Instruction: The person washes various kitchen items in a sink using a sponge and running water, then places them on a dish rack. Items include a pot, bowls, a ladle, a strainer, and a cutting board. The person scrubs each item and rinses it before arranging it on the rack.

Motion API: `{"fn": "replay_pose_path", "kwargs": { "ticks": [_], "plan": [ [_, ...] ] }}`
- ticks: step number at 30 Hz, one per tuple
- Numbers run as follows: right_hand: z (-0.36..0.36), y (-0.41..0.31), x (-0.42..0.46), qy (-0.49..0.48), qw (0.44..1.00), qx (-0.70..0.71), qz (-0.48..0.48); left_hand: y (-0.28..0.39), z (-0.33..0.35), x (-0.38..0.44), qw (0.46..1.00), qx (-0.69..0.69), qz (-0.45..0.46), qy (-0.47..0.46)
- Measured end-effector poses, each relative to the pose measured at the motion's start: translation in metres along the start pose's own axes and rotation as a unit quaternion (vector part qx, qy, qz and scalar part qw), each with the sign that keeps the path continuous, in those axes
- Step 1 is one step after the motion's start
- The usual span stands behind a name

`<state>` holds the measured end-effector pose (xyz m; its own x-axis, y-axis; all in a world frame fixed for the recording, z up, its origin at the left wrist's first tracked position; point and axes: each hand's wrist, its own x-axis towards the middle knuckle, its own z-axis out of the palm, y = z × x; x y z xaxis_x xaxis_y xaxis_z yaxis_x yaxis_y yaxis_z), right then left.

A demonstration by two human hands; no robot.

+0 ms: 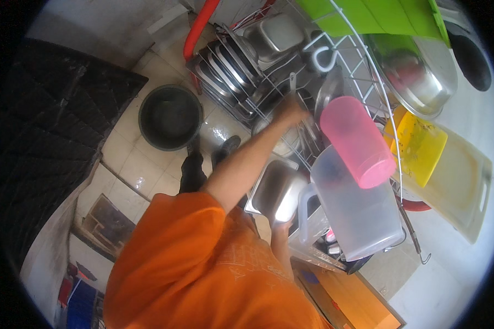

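Note:
My left hand (290, 110) reaches into the white wire dish rack (356, 61), its fingers curled and slightly blurred. A pale utensil handle (292, 81) with a hole at its end sticks up out of that fist; the rest of the utensil is hidden. Lower down, my right hand (280, 227) grips the near end of a rectangular stainless steel food pan (273, 185). The pan is tilted, its hollow side partly facing me. Just right of it are a large translucent plastic pitcher (356, 218) and a pink plastic pitcher (356, 140), which overlaps it.
Metal trays (226, 68) stand on edge in the rack beside a steel container (280, 35). A dark bucket (171, 117) sits on the tiled floor near my feet. Rightward are a steel bowl (420, 74), a yellow plastic piece (422, 148), a cutting board (465, 181) and a green bin (378, 16).

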<state>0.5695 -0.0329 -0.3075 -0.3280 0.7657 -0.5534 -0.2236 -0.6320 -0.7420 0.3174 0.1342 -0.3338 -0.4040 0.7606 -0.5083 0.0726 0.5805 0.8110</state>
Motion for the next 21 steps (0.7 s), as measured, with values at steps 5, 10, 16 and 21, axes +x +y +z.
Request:
{"fn": "replay_pose_path", "kwargs": {
  "ticks": [5, 10, 16, 21],
  "plan": [
    [0.01, 0.004, -0.002, 0.004, 1.0, -0.007, -0.018, 0.017, -0.086, 0.033, 0.989, 0.0, -0.025, -0.148],
    [0.006, 0.004, 0.004, -0.016, 1.0, -0.024, -0.004, 0.025, -0.078, 0.045, 0.958, 0.283, -0.044, 0.01],
    [-0.003, 0.001, -0.001, -0.008, 0.999, -0.035, 0.004, 0.066, -0.067, -0.008, 0.866, 0.49, 0.063, -0.074],
    [-0.006, -0.004, 0.002, -0.007, 0.999, -0.049, 0.007, 0.085, -0.054, -0.004, 0.759, 0.648, 0.01, -0.061]
  ]
}}
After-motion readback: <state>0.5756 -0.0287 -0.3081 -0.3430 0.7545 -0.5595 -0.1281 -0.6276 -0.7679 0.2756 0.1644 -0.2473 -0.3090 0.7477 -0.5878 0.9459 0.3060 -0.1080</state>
